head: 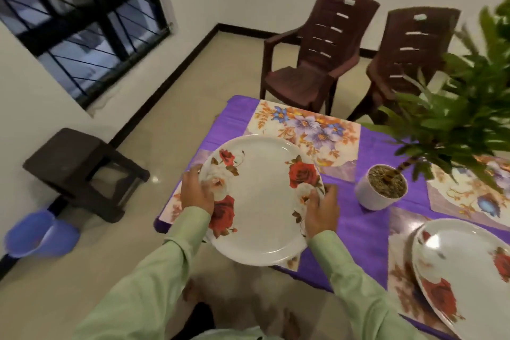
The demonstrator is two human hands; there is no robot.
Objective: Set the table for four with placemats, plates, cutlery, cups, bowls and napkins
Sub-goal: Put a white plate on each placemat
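Note:
A white plate with red roses (262, 201) is held between both hands over the near left corner of the table. My left hand (196, 193) grips its left rim and my right hand (321, 214) grips its right rim. Under it lies a floral placemat (172, 208), mostly hidden. A second rose plate (466, 273) rests on a placemat (400, 279) at the lower right. Two more floral placemats lie bare: one at the far left (306, 130), one at the far right (469, 199).
A purple cloth (358, 226) covers the table. A potted plant in a white pot (379, 190) stands mid-table, its leaves spreading right. Two brown plastic chairs (317, 50) stand beyond the table. A dark stool (82, 171) and blue buckets (41, 234) sit on the floor at left.

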